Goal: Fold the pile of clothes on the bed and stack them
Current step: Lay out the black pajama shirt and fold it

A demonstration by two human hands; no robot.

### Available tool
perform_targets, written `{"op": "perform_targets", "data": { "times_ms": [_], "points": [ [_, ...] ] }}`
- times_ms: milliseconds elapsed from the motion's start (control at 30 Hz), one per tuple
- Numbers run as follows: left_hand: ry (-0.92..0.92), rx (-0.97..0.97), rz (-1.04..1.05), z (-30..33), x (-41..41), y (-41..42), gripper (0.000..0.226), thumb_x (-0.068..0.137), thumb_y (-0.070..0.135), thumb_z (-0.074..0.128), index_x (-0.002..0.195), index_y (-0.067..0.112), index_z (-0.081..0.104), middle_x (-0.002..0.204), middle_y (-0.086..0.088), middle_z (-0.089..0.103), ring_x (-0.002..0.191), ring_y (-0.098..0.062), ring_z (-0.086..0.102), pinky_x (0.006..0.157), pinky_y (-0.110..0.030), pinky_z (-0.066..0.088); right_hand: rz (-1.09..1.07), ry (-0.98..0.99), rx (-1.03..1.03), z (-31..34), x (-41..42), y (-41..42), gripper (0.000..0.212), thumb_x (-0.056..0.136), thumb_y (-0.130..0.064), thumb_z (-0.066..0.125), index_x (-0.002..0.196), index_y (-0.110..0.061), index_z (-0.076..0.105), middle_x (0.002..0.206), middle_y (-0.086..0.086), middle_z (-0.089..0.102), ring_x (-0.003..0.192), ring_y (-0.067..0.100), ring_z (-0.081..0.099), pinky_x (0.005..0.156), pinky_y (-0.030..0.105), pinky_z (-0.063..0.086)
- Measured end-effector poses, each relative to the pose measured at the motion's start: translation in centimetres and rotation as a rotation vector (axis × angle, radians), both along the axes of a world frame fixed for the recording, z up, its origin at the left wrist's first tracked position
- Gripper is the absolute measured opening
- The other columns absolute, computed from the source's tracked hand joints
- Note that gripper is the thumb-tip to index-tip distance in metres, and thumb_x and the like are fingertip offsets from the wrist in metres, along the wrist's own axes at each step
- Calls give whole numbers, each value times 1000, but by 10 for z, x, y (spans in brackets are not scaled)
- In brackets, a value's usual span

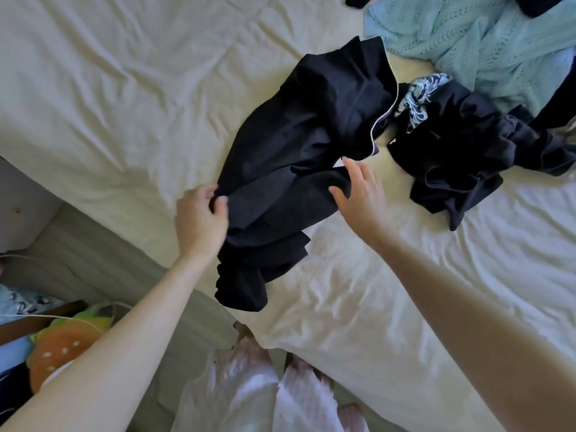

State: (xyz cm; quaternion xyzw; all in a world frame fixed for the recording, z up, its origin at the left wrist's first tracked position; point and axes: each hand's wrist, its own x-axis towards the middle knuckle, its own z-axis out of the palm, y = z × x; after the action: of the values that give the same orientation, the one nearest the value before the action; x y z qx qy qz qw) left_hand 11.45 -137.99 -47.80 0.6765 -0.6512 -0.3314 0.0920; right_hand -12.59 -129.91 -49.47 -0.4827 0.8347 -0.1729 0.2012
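So, left hand (199, 218) grips the near-left edge of the dark garment (299, 151), fingers (219, 204) curled round a pinch of cloth. Right hand (358, 194) is spread wide, fingers straight, resting on or just over the garment's right side near the white-piped edge; holds nothing. Garment lies crumpled on the bed (124, 88), roughly mid-frame, w/ its lower end hanging over the near bed edge.

Risks, as I judge them:
- only one hand has a real hold, so a lift now would let the rest bunch & twist; any fold made on it would come out lumpy
- the hanging end could drag the whole piece off the bed toward the floor if the left hand lets go
- layers look doubled over; can't tell which part is sleeve or leg, so a wrong edge may get picked

Around: second dark heap (461, 157) just beside on the right, nearly touching the garment's top, w/ a blue-white patterned piece (417, 95) poking out between them. Pale blue knit (467, 35) behind that, far right. Spreading the garment rightward would run into that heap; the open sheet to the left is the freer side. Orange & yellow object (68, 338) sits off the bed, low left, not in the way
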Motion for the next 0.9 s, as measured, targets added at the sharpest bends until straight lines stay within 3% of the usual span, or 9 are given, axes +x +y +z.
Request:
{"op": "perform_targets", "data": {
  "times_ms": [100,167,300,400,467,533,600,733,900],
  "points": [
    [-202,18,-325,-6,-38,9,58,89,45,56,137,16,42,134,-7,49,121,-28,45,96,-43,38,242,342,134,-8,-11,-33,74,85,-34,64,147,-16,27,149,10,31,137,29,27,102,43,30],
    [-297,71,-388,-15,-51,11,58,89,39,59,139,17,38,132,-8,48,120,-29,44,94,-42,37,339,462,238,-13,-20,-47,81,84,-32,65,149,-18,17,155,10,17,142,29,15,108,47,22],
    [-2,-36,-140,-11,-36,-4,15,88,11,58,102,9,64,99,-10,64,94,-30,58,83,-38,47,341,566,297,-12,-45,-58,75,85,-11,61,148,-15,19,156,14,13,143,31,12,109,47,19],
    [4,-108,63,2,-4,-28,24,83,2,54,101,10,68,101,-9,68,96,-29,60,83,-28,43,321,563,189,-3,-51,-57,68,85,-9,60,145,-12,28,151,14,26,139,30,24,105,48,23],
    [-139,-77,79,7,12,-42,28,85,3,51,107,13,66,108,-9,66,103,-32,56,89,-37,40,245,515,150,4,-53,-56,71,84,-17,65,144,-12,29,150,12,30,138,30,26,101,50,27],
    [-316,-45,-2,8,12,-44,35,87,6,50,119,16,59,119,-9,58,113,-34,48,93,-43,33,201,426,199,8,-56,-59,73,84,-18,66,146,-14,26,152,13,24,137,34,25,99,51,32],
    [-323,-79,-134,11,-3,-35,46,86,5,49,130,17,51,128,-7,50,120,-31,40,96,-43,27,214,305,265,7,-60,-62,70,87,-8,60,146,-16,24,153,15,19,131,39,32,97,48,37],
    [-133,-166,-319,17,-43,-9,40,87,7,52,125,16,56,131,-1,48,123,-23,40,98,-38,25,-241,-267,151,12,-62,-71,59,86,-5,59,141,-13,38,137,12,45,120,27,48,90,23,35],
    [220,-153,-340,27,-88,8,27,88,11,60,115,9,63,118,-3,60,110,-21,54,97,-30,36,-499,-863,-9,48,-25,-69,31,86,5,55,117,4,58,110,14,66,99,23,64,86,27,54]
  ]
}}
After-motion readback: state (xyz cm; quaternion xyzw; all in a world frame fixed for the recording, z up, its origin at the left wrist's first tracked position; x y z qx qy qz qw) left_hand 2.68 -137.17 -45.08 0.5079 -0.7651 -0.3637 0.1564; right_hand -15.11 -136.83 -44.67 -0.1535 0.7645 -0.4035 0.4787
